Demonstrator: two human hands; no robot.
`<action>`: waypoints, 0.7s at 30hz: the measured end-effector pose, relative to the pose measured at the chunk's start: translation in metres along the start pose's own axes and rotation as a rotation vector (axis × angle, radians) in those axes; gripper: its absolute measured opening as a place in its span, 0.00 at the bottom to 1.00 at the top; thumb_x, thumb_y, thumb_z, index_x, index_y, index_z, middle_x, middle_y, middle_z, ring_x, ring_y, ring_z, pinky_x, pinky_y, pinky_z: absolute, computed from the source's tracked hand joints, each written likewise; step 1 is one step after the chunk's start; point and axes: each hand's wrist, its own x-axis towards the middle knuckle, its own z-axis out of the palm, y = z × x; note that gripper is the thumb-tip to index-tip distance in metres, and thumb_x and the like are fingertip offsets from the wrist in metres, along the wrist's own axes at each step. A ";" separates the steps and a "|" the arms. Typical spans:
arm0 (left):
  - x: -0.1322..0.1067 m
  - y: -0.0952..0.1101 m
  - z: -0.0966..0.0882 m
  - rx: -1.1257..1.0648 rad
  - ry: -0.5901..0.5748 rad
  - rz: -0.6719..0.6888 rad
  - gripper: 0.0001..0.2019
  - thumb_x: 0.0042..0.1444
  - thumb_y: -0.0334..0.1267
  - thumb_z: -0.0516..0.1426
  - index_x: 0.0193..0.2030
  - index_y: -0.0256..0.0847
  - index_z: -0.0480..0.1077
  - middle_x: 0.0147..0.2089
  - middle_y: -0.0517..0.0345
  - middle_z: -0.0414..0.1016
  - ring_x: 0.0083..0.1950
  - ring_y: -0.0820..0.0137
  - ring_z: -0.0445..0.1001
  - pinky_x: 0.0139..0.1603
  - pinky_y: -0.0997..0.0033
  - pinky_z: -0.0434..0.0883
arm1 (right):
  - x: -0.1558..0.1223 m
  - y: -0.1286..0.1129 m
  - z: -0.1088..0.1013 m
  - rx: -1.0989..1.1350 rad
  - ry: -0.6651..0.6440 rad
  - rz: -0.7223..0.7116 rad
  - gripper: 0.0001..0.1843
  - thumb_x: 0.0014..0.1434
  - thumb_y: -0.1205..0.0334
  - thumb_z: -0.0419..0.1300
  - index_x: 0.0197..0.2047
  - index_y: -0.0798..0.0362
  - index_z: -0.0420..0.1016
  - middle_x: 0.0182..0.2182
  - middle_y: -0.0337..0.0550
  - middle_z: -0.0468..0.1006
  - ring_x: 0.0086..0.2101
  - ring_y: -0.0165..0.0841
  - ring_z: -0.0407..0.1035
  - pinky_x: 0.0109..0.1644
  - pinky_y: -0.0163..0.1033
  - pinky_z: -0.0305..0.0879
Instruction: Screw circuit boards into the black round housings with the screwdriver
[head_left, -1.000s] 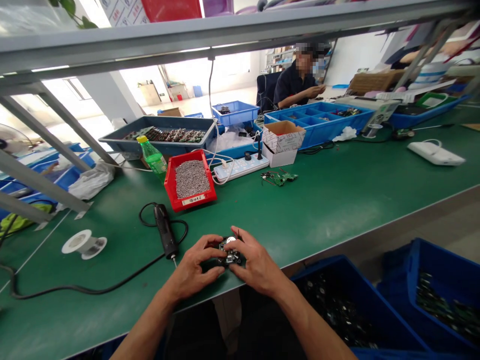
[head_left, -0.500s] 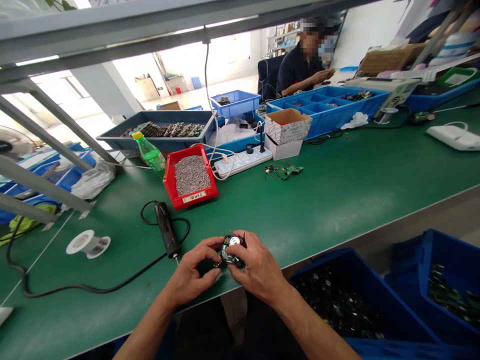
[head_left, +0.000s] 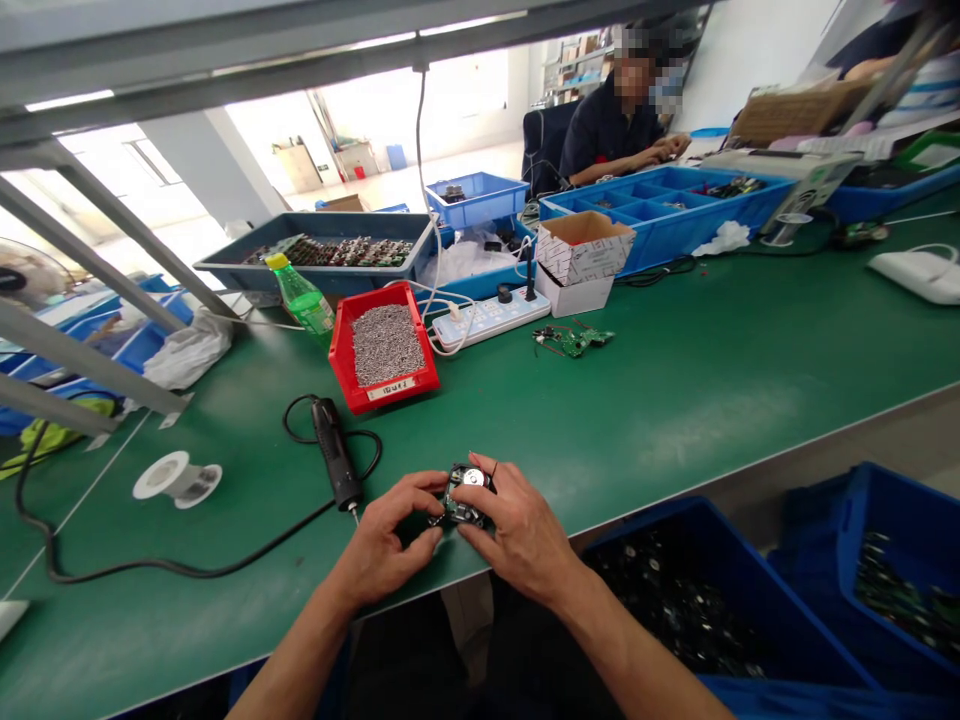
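Note:
A small black electronic assembly [head_left: 459, 500] with a green circuit board and a round silver disc is between my hands, near the front edge of the green bench [head_left: 675, 400]. My right hand [head_left: 517, 515] grips it from the right, fingers over its far side and thumb near its front. My left hand [head_left: 394, 535] is curled at its left side, thumb and fingertips pinching a small dark part [head_left: 435, 520] beside the board; whether that part is joined to the assembly I cannot tell. Left of my hands lies a black electric screwdriver [head_left: 336, 455], its bit pointing towards me.
Beyond the screwdriver stand a red bin of small screws [head_left: 386, 345] and a green bottle [head_left: 300, 295]. A power strip [head_left: 491, 318], a loose circuit board [head_left: 577, 340] and a solder spool [head_left: 178, 480] lie about. Blue crates [head_left: 690, 600] sit below right. A co-worker [head_left: 619, 130] sits opposite.
The view has shifted slightly. My hands stay around the assembly, which now appears tilted a little differently, its disc and board more exposed. The co-worker's hands have moved slightly.

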 end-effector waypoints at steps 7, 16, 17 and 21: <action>-0.001 0.005 -0.007 0.021 -0.005 0.030 0.10 0.57 0.29 0.58 0.45 0.42 0.72 0.58 0.48 0.71 0.59 0.63 0.71 0.60 0.62 0.68 | 0.001 -0.001 0.003 0.026 0.001 0.026 0.16 0.58 0.66 0.63 0.50 0.45 0.73 0.56 0.50 0.68 0.59 0.43 0.60 0.61 0.50 0.62; 0.099 0.002 -0.068 0.342 0.423 -0.063 0.11 0.61 0.43 0.56 0.44 0.39 0.75 0.48 0.51 0.76 0.45 0.66 0.76 0.49 0.67 0.73 | 0.013 -0.001 -0.002 0.154 -0.017 0.115 0.31 0.48 0.73 0.66 0.55 0.46 0.68 0.54 0.47 0.70 0.60 0.42 0.60 0.63 0.50 0.60; 0.119 -0.004 -0.077 0.452 0.429 -0.143 0.13 0.61 0.44 0.55 0.45 0.39 0.75 0.47 0.50 0.77 0.43 0.67 0.76 0.48 0.67 0.73 | 0.016 -0.001 -0.002 0.160 -0.026 0.120 0.31 0.47 0.73 0.66 0.55 0.46 0.69 0.53 0.46 0.71 0.59 0.42 0.61 0.62 0.50 0.61; 0.184 -0.038 -0.104 0.579 0.391 -0.252 0.14 0.56 0.41 0.59 0.46 0.36 0.78 0.47 0.44 0.78 0.48 0.58 0.76 0.56 0.60 0.69 | 0.020 0.001 -0.002 0.188 -0.031 0.122 0.32 0.46 0.73 0.66 0.55 0.46 0.69 0.52 0.46 0.72 0.59 0.41 0.62 0.62 0.49 0.61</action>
